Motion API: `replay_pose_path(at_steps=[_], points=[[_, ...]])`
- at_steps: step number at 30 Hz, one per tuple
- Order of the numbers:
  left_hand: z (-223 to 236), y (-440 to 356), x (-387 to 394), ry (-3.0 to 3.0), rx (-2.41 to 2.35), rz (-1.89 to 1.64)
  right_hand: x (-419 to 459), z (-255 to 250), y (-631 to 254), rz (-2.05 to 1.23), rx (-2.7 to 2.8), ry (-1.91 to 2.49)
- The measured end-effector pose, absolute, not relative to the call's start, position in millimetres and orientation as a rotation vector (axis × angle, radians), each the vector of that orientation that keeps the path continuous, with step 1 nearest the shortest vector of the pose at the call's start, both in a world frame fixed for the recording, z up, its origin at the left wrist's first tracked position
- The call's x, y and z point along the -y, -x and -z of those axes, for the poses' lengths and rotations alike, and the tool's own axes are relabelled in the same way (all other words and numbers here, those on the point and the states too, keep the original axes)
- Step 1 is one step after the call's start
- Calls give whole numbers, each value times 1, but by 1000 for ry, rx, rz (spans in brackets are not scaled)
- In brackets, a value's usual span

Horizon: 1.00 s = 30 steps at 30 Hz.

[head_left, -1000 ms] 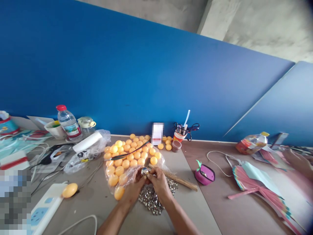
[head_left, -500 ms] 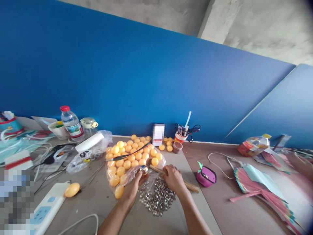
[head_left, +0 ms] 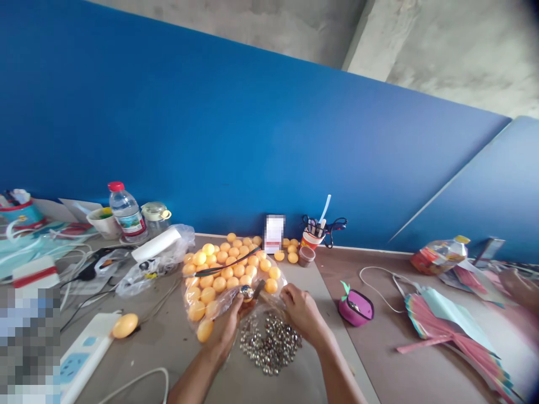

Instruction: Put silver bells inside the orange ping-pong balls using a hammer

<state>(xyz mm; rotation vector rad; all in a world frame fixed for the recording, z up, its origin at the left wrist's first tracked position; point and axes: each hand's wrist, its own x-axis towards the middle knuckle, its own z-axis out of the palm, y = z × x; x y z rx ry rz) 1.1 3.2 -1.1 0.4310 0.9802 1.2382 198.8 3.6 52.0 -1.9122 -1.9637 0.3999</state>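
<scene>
My left hand (head_left: pixel 229 322) is closed around a shiny silver ball (head_left: pixel 246 292), which shows above the thumb. My right hand (head_left: pixel 300 311) is closed on a wooden-handled tool (head_left: pixel 273 302); its dark end points at the silver ball, and I cannot tell its exact kind. Below and between my hands lies a pile of small shiny silver beads (head_left: pixel 272 345), with clear plastic at its upper edge. Just beyond my left hand, a clear bag of orange balls (head_left: pixel 227 273) lies on the table, a dark strap across it.
A purple pouch (head_left: pixel 356 308) sits to the right, near a pink fan (head_left: pixel 455 325). Behind stand a pen cup (head_left: pixel 311 238) and a small brown tub (head_left: pixel 306 256). On the left are a power strip (head_left: pixel 84 359), an orange ball (head_left: pixel 125 325) and a water bottle (head_left: pixel 127 216). Another person's hand (head_left: pixel 520 286) shows far right.
The wooden-handled tool has turned in my right hand, so its handle no longer sticks out to the right. My left hand still holds the silver ball. The view has shifted slightly.
</scene>
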Motion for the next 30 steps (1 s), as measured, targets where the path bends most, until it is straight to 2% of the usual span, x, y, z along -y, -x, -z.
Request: replay_pose_path(at_steps=[12,19,23,30], points=[[3,3,-4,-427,-905,-1240,2,-52,-183,-389,2201,1979],[2,-1,-4,-412,-979,-1225,-4,-51,-193,-382,2031,1810],[-7,-5,-2,-418,-966,-1260,-2,-62,-198,-498,1829,1600],[-15,-8,-2,-416,-966,-1272,12,-79,-184,-538,2020,1498]])
